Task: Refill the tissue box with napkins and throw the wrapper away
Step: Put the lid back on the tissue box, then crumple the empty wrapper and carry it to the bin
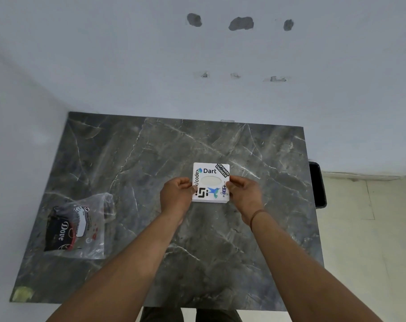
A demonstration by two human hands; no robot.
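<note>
Grey marble table (127,159), pale wall (104,54)

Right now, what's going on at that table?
A person holds the white sticker-covered tissue box by its sides, left hand and right hand, over the grey marble table. Pale tissue shows in the box's oval opening. The clear plastic wrapper, with Dove printing, lies on the table to the left, untouched. A dark bin stands off the table's right edge.
</note>
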